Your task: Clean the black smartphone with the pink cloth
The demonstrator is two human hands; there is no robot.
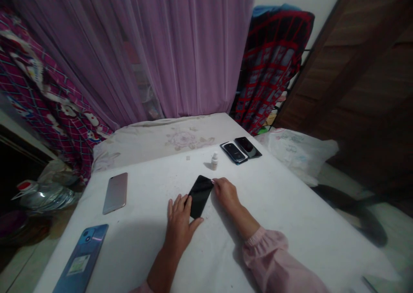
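Observation:
A smartphone (200, 196) with a dark screen lies face up and slanted on the white-covered table. My left hand (180, 224) grips its lower part, fingers along the left edge and thumb at the bottom right corner. At the upper right corner, the fingers of my right hand (226, 195) are pinched together against the phone's edge. A tiny pale spot shows at those fingertips; I cannot make out what it is. Just beyond the phone stands a small white bottle (214, 161). Near it lies a small pale square piece (188, 158).
Two dark phones (235, 152) (248, 147) lie at the back right. On the left are a rose-gold phone (115, 193) and a blue phone (82, 258), both back up. A purple curtain (193, 47) hangs behind the table (145, 250). A plastic bag (298, 153) sits beyond the right edge.

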